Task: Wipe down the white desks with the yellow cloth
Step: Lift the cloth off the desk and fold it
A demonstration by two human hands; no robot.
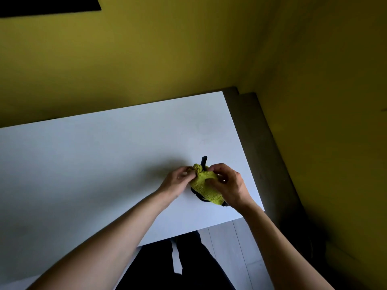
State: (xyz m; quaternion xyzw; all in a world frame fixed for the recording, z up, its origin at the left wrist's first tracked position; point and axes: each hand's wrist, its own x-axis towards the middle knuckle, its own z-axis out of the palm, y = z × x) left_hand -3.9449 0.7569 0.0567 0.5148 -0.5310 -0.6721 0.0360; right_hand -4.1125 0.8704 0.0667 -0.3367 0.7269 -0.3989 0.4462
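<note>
Your fingertips (211,170) are pinching the bunched top of the yellow cloth (206,188), both hands curling onto it rather than lying loose. Your left hand (178,181) is gripping the far-left corner; your right hand (228,185) is holding the right side, and is covering more of the fabric. The cloth is hanging between them, its long axis running from far-left to near-right, just above the white desk (94,164) near its right edge. Judged: wiping is not yet under way.
</note>
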